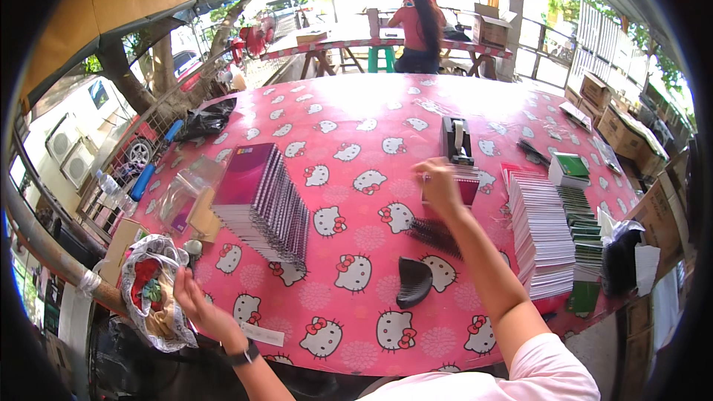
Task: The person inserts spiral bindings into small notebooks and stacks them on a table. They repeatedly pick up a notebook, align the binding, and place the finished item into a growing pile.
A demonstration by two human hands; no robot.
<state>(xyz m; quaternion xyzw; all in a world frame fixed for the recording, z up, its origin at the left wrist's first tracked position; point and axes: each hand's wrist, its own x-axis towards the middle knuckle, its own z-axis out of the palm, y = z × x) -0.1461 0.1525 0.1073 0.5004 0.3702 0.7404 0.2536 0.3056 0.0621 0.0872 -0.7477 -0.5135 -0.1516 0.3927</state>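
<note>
My right hand (442, 187) reaches over a low stack of small purple notebooks (466, 187), next to a black tape dispenser (457, 141). Its fingers are bent together and slightly blurred; what they hold, if anything, is hidden. Under that forearm lies a bundle of black spiral binding coils (434, 238), and nearer me a black, curved, ridged piece (414, 282). My left hand (204, 308) is raised at the table's left edge, fingers stretched out and holding nothing. Close to it hangs a white bag (151, 293) with scraps inside. A tall stack of spiral-bound purple notebooks (260, 204) stands beyond.
To the right are a long stack of white-edged booklets (541, 230) and green notebooks (583, 230). A pink patterned cloth (356, 275) covers the table. Cardboard boxes (631, 134) line the right side. Another person (417, 26) sits at a far table, facing away.
</note>
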